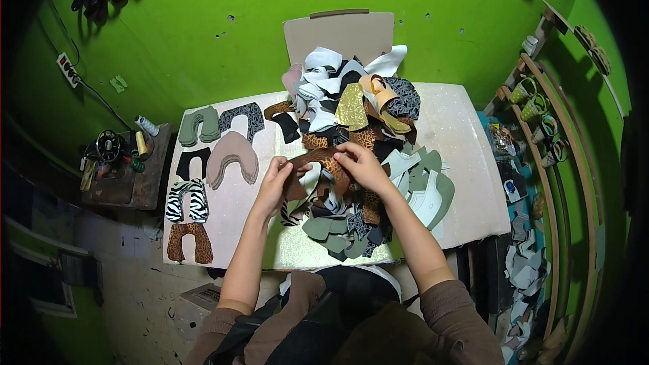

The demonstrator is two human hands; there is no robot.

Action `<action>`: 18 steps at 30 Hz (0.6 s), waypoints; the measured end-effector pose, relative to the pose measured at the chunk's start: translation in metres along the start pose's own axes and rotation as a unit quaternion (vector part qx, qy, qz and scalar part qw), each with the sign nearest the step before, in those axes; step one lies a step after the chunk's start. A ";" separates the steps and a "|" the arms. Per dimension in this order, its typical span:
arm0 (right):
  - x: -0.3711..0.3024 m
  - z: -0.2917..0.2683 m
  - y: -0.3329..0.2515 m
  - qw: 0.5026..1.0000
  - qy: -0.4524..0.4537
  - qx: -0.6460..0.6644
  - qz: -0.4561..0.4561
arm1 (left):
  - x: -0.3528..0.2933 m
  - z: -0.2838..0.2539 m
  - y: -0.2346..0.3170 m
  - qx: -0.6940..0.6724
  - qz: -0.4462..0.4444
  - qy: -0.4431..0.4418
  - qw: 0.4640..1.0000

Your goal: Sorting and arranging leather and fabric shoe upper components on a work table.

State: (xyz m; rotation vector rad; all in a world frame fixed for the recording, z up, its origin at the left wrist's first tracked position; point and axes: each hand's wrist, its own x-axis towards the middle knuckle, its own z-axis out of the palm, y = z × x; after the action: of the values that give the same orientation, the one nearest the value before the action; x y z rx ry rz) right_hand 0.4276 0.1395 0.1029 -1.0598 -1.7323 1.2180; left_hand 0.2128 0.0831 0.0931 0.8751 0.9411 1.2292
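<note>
One leopard-print piece point(315, 157) is gripped by the fingers of left hand point(274, 178) and right hand point(363, 166), above heaped cutouts point(365, 136) on the bench point(466, 142).

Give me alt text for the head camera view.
A person's left hand and right hand hold a curved brown piece over a loose heap of multicoloured cut pieces on an off-white table. On the left lie an arched sage-green stack, an arched dusty-pink stack and an arched zebra-print stack. A green wall stands behind.
</note>
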 end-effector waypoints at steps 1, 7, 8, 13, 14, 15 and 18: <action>0.002 0.003 0.007 1.000 -0.002 -0.027 -0.002 | 0.000 0.004 0.003 -0.012 0.007 0.015 1.000; -0.009 0.018 0.021 0.917 -0.225 -0.328 -0.039 | -0.005 -0.026 0.005 -0.039 0.038 0.122 0.991; -0.014 0.024 0.025 0.913 -0.189 -0.355 -0.071 | -0.005 -0.026 0.006 -0.048 0.040 0.132 0.989; -0.008 0.027 0.031 0.917 -0.207 -0.340 -0.006 | -0.006 -0.025 0.005 -0.037 0.049 0.134 0.989; -0.005 0.021 0.026 0.947 -0.190 -0.258 -0.025 | -0.005 -0.025 0.005 -0.032 0.046 0.133 0.990; -0.002 0.016 0.014 0.969 -0.173 -0.173 -0.045 | -0.006 -0.026 0.005 -0.026 0.044 0.135 0.990; 0.004 -0.004 -0.011 0.979 -0.197 -0.034 -0.043 | -0.007 -0.022 0.011 -0.014 0.046 0.127 0.991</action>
State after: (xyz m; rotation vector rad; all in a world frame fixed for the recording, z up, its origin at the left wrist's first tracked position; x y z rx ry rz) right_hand 0.4277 0.1420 0.1150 -0.8086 -2.1083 1.3914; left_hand 0.1874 0.0782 0.0955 0.7579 1.0916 1.4536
